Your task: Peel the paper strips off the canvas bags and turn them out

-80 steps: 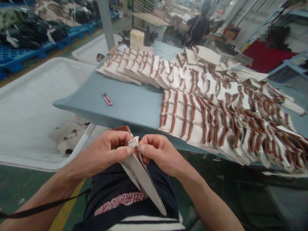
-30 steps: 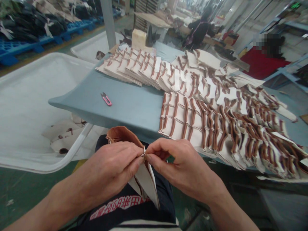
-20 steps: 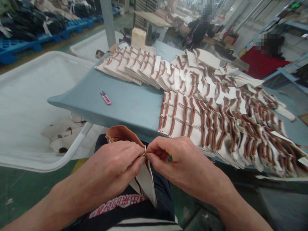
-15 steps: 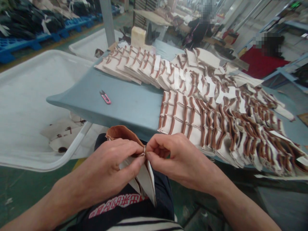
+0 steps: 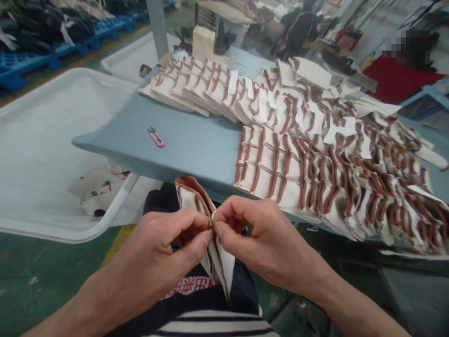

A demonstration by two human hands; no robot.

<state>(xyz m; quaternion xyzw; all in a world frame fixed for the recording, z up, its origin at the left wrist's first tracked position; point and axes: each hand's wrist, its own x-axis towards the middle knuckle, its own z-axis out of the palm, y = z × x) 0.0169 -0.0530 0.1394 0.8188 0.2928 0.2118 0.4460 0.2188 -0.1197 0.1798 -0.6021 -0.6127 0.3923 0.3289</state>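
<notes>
Above my lap, a cream fabric piece with brown edging (image 5: 189,196) is pinched between both hands. My left hand (image 5: 171,243) grips its edge between thumb and forefinger. Right beside it, my right hand (image 5: 256,234) pinches the same edge, the fingertips of both hands almost touching. Brown lining shows at the top of the piece, and its lower end hangs in a point below my fingers. What exactly lies between the fingertips is too small to make out. Pink-handled thread snips (image 5: 156,137) lie on the blue-covered table (image 5: 189,138) beyond my hands.
Rows of stacked cream pieces with brown edges (image 5: 266,164) cover the table's right side and back. A white tub (image 5: 80,234) holding a few cream pieces stands at left. Blue pallets (image 5: 21,70) with dark bundles lie behind it. A person in dark clothes (image 5: 298,28) is in the background.
The fabric piece has turned more upright, showing more of its cream side and brown edging. Both hands keep their pinch on it. The view has shifted slightly.
</notes>
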